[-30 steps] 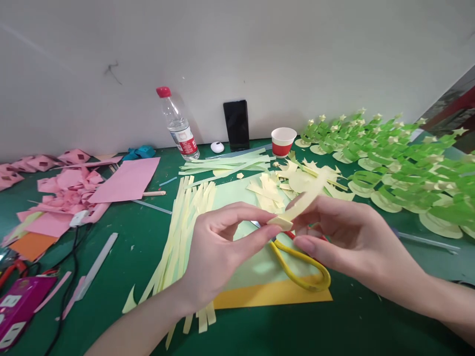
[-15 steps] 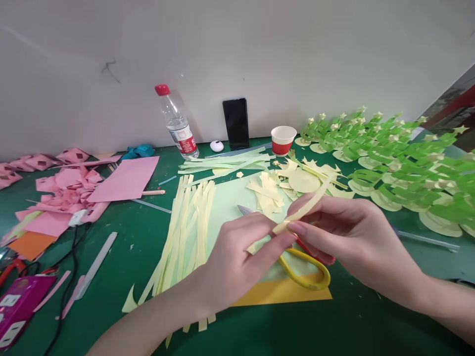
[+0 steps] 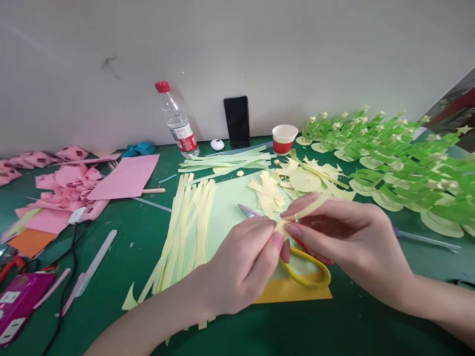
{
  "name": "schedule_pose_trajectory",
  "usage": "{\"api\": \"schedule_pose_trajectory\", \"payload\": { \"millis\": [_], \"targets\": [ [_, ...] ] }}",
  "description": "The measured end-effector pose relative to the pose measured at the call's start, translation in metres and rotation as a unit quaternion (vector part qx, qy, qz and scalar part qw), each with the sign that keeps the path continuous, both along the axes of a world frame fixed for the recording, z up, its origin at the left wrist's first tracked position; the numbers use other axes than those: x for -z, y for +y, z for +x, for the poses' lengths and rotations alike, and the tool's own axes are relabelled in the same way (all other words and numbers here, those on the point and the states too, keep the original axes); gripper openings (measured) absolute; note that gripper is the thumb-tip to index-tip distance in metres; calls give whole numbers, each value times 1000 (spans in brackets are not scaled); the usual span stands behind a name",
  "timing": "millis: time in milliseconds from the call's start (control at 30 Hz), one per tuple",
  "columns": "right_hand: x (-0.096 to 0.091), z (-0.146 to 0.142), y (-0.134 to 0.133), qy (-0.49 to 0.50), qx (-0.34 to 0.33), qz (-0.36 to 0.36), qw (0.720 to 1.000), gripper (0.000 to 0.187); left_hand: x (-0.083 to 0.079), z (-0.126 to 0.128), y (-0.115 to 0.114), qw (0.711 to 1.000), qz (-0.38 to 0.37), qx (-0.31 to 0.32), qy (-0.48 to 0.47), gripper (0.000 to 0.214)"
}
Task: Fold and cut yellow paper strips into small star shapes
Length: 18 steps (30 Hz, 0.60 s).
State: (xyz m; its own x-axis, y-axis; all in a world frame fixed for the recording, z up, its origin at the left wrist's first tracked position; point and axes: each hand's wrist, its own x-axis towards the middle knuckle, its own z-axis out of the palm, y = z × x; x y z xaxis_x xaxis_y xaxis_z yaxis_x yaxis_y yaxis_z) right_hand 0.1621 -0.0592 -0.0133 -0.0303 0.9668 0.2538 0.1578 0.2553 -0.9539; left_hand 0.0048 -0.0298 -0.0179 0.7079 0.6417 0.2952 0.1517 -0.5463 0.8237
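Observation:
A pale yellow paper strip (image 3: 310, 206) is pinched between my two hands, its free end curving up to the right. My left hand (image 3: 247, 257) grips the folded end between thumb and fingers. My right hand (image 3: 343, 237) pinches the strip close beside it. Beneath the hands lie scissors (image 3: 309, 281) with yellow and red handles, partly hidden, blade tips pointing up left. They rest on a pale green sheet (image 3: 230, 207) with an orange-yellow sheet (image 3: 297, 292) at its near edge. Long yellow strips (image 3: 185, 232) lie left of my left hand.
Short strips (image 3: 269, 190) and paper scraps (image 3: 304, 178) lie beyond my hands. A bottle (image 3: 181, 128), phone (image 3: 236, 122) and paper cup (image 3: 284, 140) stand by the wall. Green paper crafts (image 3: 401, 173) fill the right; pink paper pieces (image 3: 70, 188) and a purple power strip (image 3: 24, 306) lie left.
My hands have come closer together on the strip. My left fingers have shifted to the folded end, and the strip's free end has tipped slightly lower.

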Motion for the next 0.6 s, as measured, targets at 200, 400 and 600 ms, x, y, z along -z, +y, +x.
{"api": "schedule_pose_trajectory", "payload": {
  "millis": [200, 400, 600],
  "targets": [
    [3, 5, 1, -202, -4, 249, 947, 24, -6, -4, -4, 995, -100, -13, 5, 31],
    [4, 10, 5, -328, 7, 362, 872, 27, -8, -10, -3, 966, -257, -1, -6, 35],
    [2, 11, 6, -339, 20, 401, 851, 20, -9, -5, 1, 919, -381, 58, -88, 37]
  ]
}}
